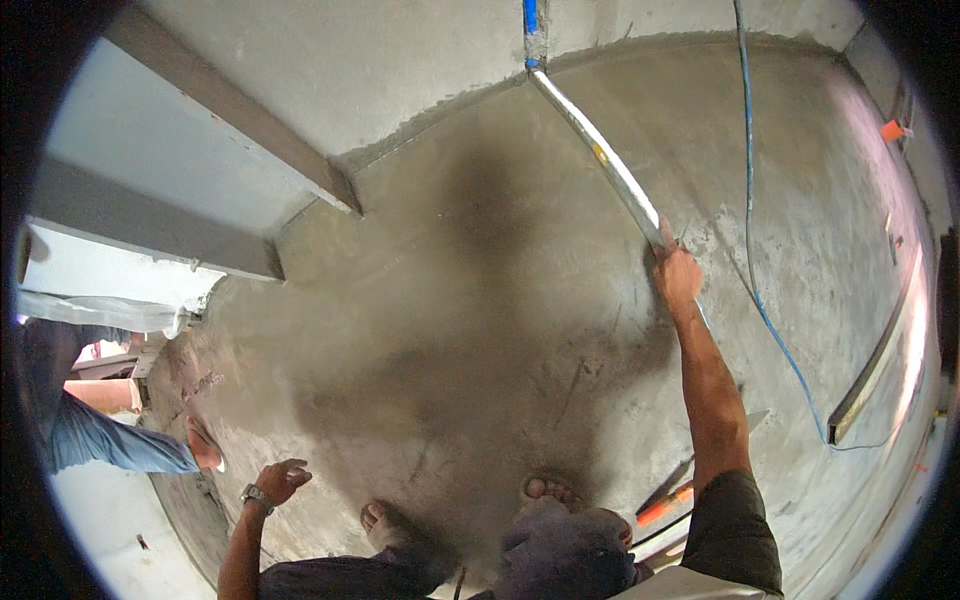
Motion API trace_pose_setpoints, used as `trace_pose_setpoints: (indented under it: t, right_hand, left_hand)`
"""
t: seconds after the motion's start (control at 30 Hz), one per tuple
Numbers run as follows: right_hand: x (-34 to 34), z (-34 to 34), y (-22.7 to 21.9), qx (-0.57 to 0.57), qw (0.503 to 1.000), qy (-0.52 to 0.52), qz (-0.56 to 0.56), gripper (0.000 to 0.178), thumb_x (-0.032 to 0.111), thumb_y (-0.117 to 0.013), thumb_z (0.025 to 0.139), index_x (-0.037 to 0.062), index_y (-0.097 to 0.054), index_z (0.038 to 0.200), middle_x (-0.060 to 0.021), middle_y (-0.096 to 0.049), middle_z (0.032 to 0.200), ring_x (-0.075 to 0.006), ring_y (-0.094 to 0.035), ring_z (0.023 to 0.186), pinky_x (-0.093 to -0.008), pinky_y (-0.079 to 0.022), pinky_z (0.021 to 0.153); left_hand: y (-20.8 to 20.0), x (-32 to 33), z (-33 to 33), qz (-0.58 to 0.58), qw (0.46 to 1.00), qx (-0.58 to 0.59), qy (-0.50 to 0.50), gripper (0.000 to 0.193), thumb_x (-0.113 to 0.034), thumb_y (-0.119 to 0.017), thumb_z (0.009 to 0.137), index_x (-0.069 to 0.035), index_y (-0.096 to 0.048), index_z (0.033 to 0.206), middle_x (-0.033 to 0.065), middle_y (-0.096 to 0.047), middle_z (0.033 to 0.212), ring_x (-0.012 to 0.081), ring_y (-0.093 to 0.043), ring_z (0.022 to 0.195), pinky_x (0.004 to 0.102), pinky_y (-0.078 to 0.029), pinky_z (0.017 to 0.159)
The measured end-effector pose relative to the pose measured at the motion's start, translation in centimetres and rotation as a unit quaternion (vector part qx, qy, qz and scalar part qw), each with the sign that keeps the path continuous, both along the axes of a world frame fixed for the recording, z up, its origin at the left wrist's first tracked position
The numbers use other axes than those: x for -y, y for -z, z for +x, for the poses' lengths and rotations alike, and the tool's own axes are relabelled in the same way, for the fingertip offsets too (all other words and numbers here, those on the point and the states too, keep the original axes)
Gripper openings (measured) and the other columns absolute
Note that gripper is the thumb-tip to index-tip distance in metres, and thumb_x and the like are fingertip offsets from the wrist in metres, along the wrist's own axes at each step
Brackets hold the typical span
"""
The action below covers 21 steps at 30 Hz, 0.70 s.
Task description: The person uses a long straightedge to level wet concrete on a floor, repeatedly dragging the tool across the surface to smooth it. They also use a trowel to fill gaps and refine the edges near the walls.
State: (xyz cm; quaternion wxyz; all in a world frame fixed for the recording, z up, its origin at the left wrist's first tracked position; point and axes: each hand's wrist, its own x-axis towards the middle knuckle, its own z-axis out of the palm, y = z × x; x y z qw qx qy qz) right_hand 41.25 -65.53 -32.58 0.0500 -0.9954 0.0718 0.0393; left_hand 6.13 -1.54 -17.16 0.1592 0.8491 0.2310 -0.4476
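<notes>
My right hand point(679, 275) is closed around the near end of a long silver spirit level point(607, 162) with a yellow vial. The level slants across the grey concrete floor point(430, 310); its far end meets the foot of the wall, just below a blue pipe point(530, 18) set in a groove. At the lower left, my left hand point(285, 480) hangs above the floor with a watch on the wrist. Its fingers are loosely bent and apart, and nothing is in them. My bare feet stand below, between the two arms.
A blue cable point(750, 200) runs down the right side of the floor. Beyond it lies a long metal bar point(868, 390). An orange-handled tool point(664, 504) is beside my right foot. At left, another person's jeans-clad leg point(125, 437) stands near two grey posts point(150, 240).
</notes>
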Motion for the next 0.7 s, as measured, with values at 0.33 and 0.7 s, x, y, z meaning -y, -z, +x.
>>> trace_pose_setpoints:
  t: [0.33,0.7]
  right_hand:
    - [1.0,-0.5,1.6,0.059,0.997,-0.046,-0.023,0.063,0.023,-0.056,0.086,0.0299,-0.026,0.142,-0.0186,-0.064,0.092,-0.0326,-0.064,0.075,-0.044,-0.051,0.061]
    - [0.6,-1.1,0.4,0.074,0.995,-0.06,-0.011,0.065,0.023,-0.057,0.086,0.0296,-0.025,0.142,-0.0197,-0.062,0.095,-0.0343,-0.063,0.074,-0.0449,-0.051,0.064]
  left_hand:
    - [0.1,0.8,0.5,0.016,0.999,-0.002,0.028,0.045,-0.039,-0.062,0.083,-0.007,-0.059,0.116,0.0129,-0.067,0.101,0.0264,-0.064,0.095,0.0389,-0.05,0.083]
    - [0.4,0.6,0.0,-0.004,1.0,0.017,-0.009,0.047,-0.04,-0.062,0.083,-0.007,-0.058,0.116,0.0132,-0.067,0.099,0.0267,-0.066,0.091,0.037,-0.051,0.079]
